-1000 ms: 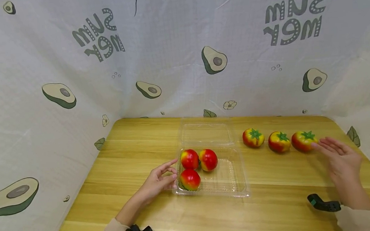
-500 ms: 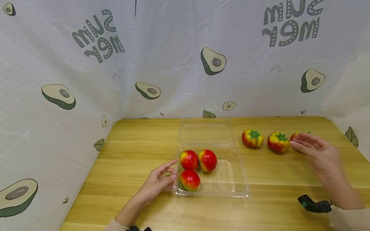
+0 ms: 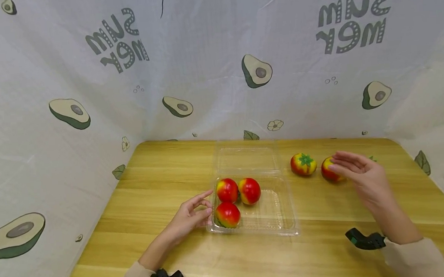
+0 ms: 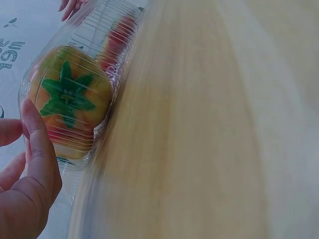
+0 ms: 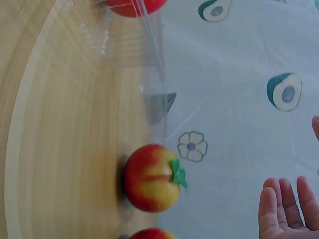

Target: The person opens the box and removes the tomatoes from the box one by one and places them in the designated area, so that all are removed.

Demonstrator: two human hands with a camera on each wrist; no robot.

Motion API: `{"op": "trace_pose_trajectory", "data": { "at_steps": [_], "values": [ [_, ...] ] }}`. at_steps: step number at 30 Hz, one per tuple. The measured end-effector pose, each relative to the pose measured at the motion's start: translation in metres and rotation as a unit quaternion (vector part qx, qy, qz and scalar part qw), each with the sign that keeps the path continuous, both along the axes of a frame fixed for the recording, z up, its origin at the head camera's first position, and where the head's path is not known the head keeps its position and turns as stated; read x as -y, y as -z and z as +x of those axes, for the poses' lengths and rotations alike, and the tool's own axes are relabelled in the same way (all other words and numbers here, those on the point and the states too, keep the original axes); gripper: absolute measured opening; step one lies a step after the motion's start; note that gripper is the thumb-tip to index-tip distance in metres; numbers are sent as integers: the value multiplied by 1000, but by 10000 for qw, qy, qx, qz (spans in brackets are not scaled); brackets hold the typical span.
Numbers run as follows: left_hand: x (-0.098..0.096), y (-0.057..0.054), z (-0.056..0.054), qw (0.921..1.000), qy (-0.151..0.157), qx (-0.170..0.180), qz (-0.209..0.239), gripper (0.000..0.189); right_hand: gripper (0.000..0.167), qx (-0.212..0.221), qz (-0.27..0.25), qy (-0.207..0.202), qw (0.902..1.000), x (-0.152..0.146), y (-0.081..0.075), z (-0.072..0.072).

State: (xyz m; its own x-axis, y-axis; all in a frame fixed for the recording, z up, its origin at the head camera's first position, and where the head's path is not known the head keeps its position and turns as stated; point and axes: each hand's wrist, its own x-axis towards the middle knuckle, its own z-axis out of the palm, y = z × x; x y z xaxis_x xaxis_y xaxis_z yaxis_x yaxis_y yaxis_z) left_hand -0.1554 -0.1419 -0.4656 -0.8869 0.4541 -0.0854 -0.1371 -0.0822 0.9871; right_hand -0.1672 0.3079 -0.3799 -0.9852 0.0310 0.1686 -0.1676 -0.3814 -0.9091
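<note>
In the head view my left hand (image 3: 190, 218) touches the left side of a clear plastic clamshell box (image 3: 275, 210), fingers loosely bent. Three red-and-yellow tomatoes (image 3: 250, 191) lie in its left part. One tomato (image 4: 67, 99) shows its green star-shaped leaves through the wall in the left wrist view. My right hand (image 3: 366, 180) is held above the table at the right, fingers extended, overlapping the middle tomato (image 3: 328, 172) of a row. Nothing is in its grasp. A further tomato (image 3: 303, 164) is left of that one; another is almost hidden behind the hand.
The box's clear lid (image 3: 248, 159) lies folded back toward the rear of the wooden table (image 3: 162, 172). A white curtain (image 3: 201, 62) with avocado prints hangs behind and beside the table. Each wrist carries a black camera mount (image 3: 364, 239).
My right hand has moved left along the row, from the rightmost tomato to the middle one. My left hand, the box and the tomatoes have stayed in place.
</note>
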Motion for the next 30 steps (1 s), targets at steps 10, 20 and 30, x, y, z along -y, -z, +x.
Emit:
{"op": "trace_pose_trajectory", "data": {
  "at_steps": [10, 20, 30],
  "values": [
    [0, 0, -1, 9999, 50, -66, 64, 58, 39, 65, 643, -149, 9978, 23, -9, -3],
    [0, 0, -2, 9997, 100, -177, 98, 58, 35, 31, 1180, -383, 9923, 40, -10, -1],
    [-1, -1, -1, 10000, 3, -18, 7, 58, 36, -83, 1402, -709, 9875, 61, -7, 3]
  ]
}}
